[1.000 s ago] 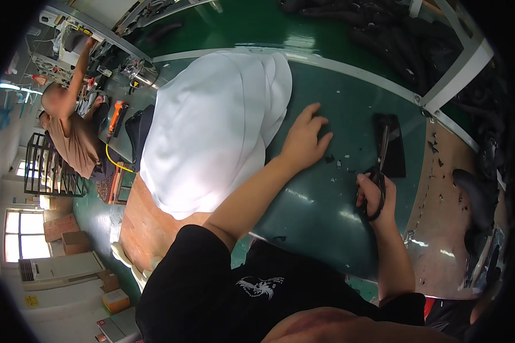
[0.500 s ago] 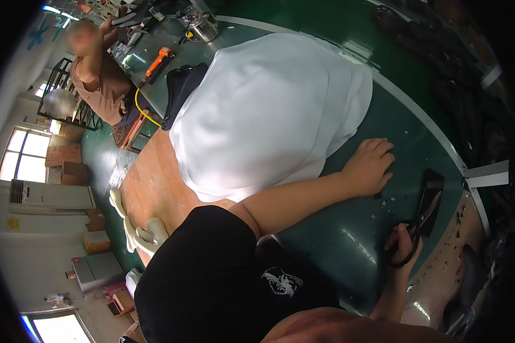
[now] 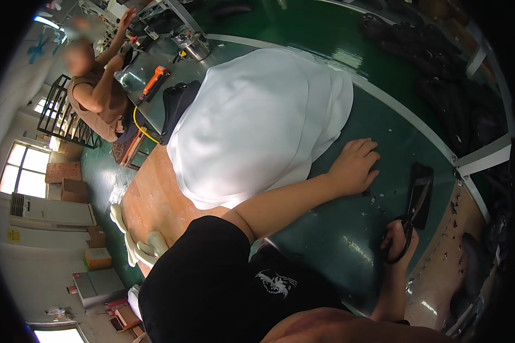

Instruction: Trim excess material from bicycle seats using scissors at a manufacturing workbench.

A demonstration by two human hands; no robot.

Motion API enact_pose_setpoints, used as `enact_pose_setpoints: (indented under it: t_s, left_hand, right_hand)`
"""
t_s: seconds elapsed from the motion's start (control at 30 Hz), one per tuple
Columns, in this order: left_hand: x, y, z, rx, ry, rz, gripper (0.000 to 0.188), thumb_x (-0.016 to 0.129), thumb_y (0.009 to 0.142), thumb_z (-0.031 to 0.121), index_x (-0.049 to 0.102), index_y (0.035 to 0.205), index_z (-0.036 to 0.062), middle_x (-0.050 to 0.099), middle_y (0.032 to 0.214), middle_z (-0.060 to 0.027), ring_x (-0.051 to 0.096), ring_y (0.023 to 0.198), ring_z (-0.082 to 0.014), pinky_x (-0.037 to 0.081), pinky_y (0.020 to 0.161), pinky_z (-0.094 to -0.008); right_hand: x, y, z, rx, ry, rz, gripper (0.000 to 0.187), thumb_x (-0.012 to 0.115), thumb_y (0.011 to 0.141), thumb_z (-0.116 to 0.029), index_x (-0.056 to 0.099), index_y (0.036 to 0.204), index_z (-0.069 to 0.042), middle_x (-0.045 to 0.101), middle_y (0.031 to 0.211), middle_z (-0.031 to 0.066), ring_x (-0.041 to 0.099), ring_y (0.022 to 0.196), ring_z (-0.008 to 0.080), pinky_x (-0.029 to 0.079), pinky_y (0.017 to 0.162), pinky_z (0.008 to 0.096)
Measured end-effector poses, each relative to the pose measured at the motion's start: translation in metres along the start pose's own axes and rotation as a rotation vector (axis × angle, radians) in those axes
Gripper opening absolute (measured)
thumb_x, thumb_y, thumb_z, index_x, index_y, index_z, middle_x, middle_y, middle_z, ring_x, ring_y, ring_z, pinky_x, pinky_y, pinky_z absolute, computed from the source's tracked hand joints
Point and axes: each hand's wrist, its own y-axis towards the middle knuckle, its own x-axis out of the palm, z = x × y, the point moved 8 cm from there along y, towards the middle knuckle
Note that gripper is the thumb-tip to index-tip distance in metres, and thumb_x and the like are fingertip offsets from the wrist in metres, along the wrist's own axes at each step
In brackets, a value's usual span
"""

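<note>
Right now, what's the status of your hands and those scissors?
Left hand flat on the green table, beside white cloth. Right hand gripping scissors, blades over a black piece. Small scraps scattered between.

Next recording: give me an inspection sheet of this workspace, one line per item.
Surface: green table top, with a wooden surface at its left.
Job's things: black scissors; flat black piece under the blades.
Clutter: big white cloth heap; small dark scraps; orange power tool; metal pot.
Hands: left hand flat on the table; right hand shut on the scissors' handles.
Cables: yellow cable at the table's far edge.
Surroundings: another person at work, cardboard boxes, windows.
</note>
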Motion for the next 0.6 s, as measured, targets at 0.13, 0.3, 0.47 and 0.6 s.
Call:
enact_pose_setpoints:
  t_s: [0.13, 0.3, 0.47, 0.6]
  left_hand:
    - [-0.004, 0.005, -0.001, 0.002, 0.016, 0.016, 0.035, 0.078, 0.081, 0.016, 0.065, 0.111, 0.0027, 0.057, 0.135, -0.0195, 0.05, 0.133, -0.0403, 0.039, 0.111, -0.0508]
    - [-0.002, 0.002, 0.001, 0.008, -0.012, 0.017, 0.036, 0.079, 0.08, 0.016, 0.066, 0.11, 0.0033, 0.058, 0.134, -0.0192, 0.05, 0.133, -0.0398, 0.039, 0.112, -0.0511]
    - [-0.002, 0.0, -0.004, -0.003, 0.009, 0.017, 0.036, 0.08, 0.079, 0.017, 0.065, 0.109, 0.0035, 0.058, 0.133, -0.019, 0.05, 0.133, -0.0401, 0.039, 0.112, -0.0521]
    - [0.001, -0.001, -0.001, 0.008, 0.004, 0.038, 0.036, 0.081, 0.078, 0.017, 0.065, 0.108, 0.0035, 0.057, 0.132, -0.0187, 0.05, 0.132, -0.0398, 0.038, 0.112, -0.0519]
  right_hand:
    - [-0.011, -0.007, -0.026, -0.146, -0.05, 0.105, 0.028, 0.071, 0.094, -0.028, 0.064, 0.091, 0.0, 0.055, 0.064, 0.0007, 0.052, 0.051, 0.0093, 0.041, 0.049, 0.0235]
    - [-0.002, 0.0, -0.011, -0.061, -0.222, 0.135, 0.028, 0.072, 0.094, -0.027, 0.064, 0.09, -0.001, 0.055, 0.063, 0.0004, 0.051, 0.051, 0.0093, 0.04, 0.049, 0.0238]
    - [-0.005, -0.002, -0.009, -0.025, -0.138, 0.156, 0.028, 0.069, 0.094, -0.028, 0.064, 0.092, -0.001, 0.054, 0.062, 0.0013, 0.05, 0.05, 0.0106, 0.037, 0.05, 0.0247]
    - [0.005, -0.011, -0.021, -0.095, -0.205, 0.105, 0.022, 0.07, 0.094, -0.021, 0.063, 0.09, 0.0, 0.056, 0.064, 0.0014, 0.052, 0.053, 0.0097, 0.04, 0.052, 0.0248]
